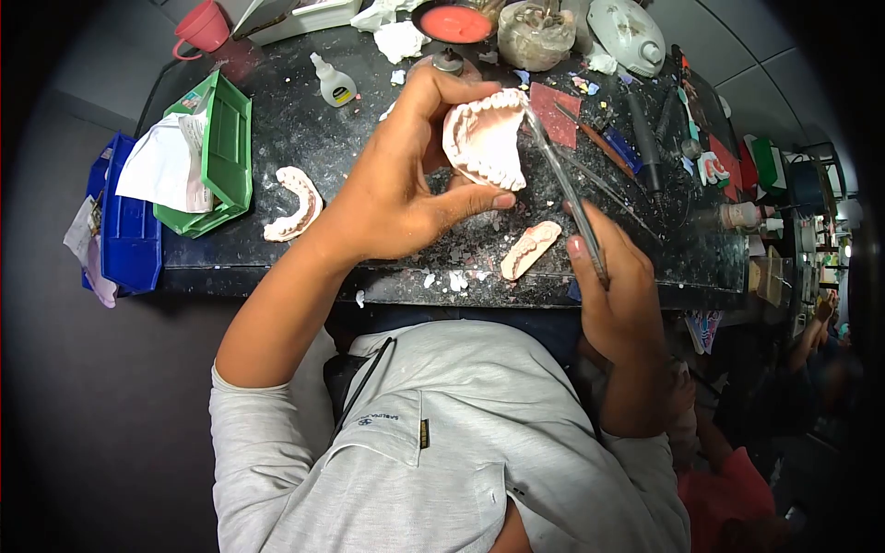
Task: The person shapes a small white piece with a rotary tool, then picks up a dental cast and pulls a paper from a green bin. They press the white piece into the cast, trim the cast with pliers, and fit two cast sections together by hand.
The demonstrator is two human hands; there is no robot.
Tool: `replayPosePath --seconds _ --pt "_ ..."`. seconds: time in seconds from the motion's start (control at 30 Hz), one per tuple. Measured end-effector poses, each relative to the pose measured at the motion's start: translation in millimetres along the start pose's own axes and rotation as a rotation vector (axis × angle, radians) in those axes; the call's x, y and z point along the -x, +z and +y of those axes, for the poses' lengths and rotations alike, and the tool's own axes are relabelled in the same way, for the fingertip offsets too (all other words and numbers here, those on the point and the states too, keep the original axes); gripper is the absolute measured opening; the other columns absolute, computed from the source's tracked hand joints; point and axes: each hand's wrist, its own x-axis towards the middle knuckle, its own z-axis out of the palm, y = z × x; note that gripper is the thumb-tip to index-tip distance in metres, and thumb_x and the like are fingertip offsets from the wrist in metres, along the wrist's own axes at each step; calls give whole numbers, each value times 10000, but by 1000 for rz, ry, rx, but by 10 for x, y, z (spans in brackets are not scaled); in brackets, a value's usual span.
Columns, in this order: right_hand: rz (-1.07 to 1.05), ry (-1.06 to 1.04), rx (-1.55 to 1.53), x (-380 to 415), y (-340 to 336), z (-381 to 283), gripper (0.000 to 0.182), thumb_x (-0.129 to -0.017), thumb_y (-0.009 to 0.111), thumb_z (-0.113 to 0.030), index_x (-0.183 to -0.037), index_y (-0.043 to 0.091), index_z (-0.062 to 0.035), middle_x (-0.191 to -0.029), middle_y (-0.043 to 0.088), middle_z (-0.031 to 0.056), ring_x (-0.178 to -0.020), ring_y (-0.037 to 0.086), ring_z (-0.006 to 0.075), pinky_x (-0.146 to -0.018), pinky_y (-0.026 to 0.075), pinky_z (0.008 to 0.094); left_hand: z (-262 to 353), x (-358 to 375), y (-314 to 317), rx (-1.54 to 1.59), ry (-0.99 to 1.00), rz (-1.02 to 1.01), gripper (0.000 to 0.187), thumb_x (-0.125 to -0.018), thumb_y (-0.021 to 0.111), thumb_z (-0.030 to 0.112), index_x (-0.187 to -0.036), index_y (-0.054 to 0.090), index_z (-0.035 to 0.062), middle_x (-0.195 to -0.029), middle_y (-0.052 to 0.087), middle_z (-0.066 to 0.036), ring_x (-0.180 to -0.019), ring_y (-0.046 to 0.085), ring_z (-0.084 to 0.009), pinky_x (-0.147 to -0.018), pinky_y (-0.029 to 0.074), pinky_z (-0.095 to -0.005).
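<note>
A pale plaster dental cast (489, 147) with a full arch of teeth is held up over the workbench. My left hand (406, 198) grips it from the left, thumb along the lower edge and fingers round the far side. In my right hand (619, 286) is a long metal dental hand tool (564, 180), its upper end against or just beside the cast's right edge. On the bench below lies a small partial plaster cast (532, 250). A horseshoe-shaped plaster cast (312, 210) rests left of my left forearm.
Green (235, 152) and blue (134, 258) bins with papers stand at left, near a small white bottle (334, 81). Behind are a pink mug (203, 28) and a red-filled bowl (454, 25). A red wax sheet (553, 115) and a dark handpiece (645, 138) lie right. Plaster scraps litter the bench.
</note>
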Motion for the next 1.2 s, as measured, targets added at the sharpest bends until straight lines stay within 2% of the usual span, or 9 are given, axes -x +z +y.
replayPosePath --seconds 0.03,0.1,0.23,0.53,0.87,0.97,1.07,1.13,1.2 --pt "4 0 2 -4 -10 -21 330 -1023 607 -134 -1316 622 16 -914 634 213 -764 641 337 -713 501 429 -7 2 -9 0 2 -3 755 -776 849 -91 -1398 432 1 -1445 520 -155 -1295 559 -203 -1090 495 -354" --pt "-113 200 102 -50 -22 -134 268 -991 703 -231 -988 623 24 -773 640 221 -674 640 406 -633 481 478 -24 17 -40 -226 59 -34 761 -784 847 -87 -1405 413 -19 -1411 511 -154 -1313 541 -204 -1103 482 -362" --pt "-75 240 153 -92 51 -110 425 -931 775 -345 -784 572 -3 -589 570 192 -566 596 432 -572 456 489 -61 19 -36 -282 102 -19 759 -789 844 -89 -1406 406 -31 -1359 519 -142 -1315 529 -202 -1109 470 -360" --pt "-105 449 223 -282 26 -183 381 -971 725 -313 -792 643 14 -679 654 253 -677 664 473 -660 524 503 -61 12 4 -225 122 39 765 -800 841 -81 -1419 395 -31 -1343 523 -141 -1288 537 -205 -1105 472 -362" --pt "52 405 321 -304 114 -18 317 -946 710 -247 -757 632 -5 -674 635 247 -707 669 455 -695 507 515 -100 21 91 -29 49 78 722 -795 848 -77 -1371 420 5 -1335 557 -134 -1222 588 -179 -1040 530 -339" --pt "39 461 275 -356 -23 -122 316 -960 700 -239 -762 623 -5 -675 626 250 -731 669 443 -707 506 500 -16 -39 53 41 82 81 746 -807 829 -90 -1426 422 -4 -1354 568 -136 -1205 603 -182 -1032 529 -341" --pt "-41 413 212 -276 -130 -88 236 -991 672 -218 -933 673 10 -775 670 253 -733 687 413 -713 526 455 56 -46 11 214 -6 81 760 -839 825 -24 -1478 414 -7 -1348 589 -123 -1208 600 -178 -1004 526 -325" --pt "46 201 -20 -185 -98 28 306 -1035 628 -214 -1256 667 -6 -943 714 246 -792 719 352 -759 547 416 83 -46 -24 358 -73 16 716 -876 789 -27 -1479 404 14 -1317 570 -84 -1188 575 -129 -997 517 -295" --pt "-43 281 -133 -128 -145 8 374 -1045 616 -213 -1374 604 -37 -997 720 229 -826 717 332 -792 549 403 67 -55 -20 330 -78 35 693 -884 783 -17 -1469 412 21 -1328 567 -83 -1164 574 -121 -988 512 -286"
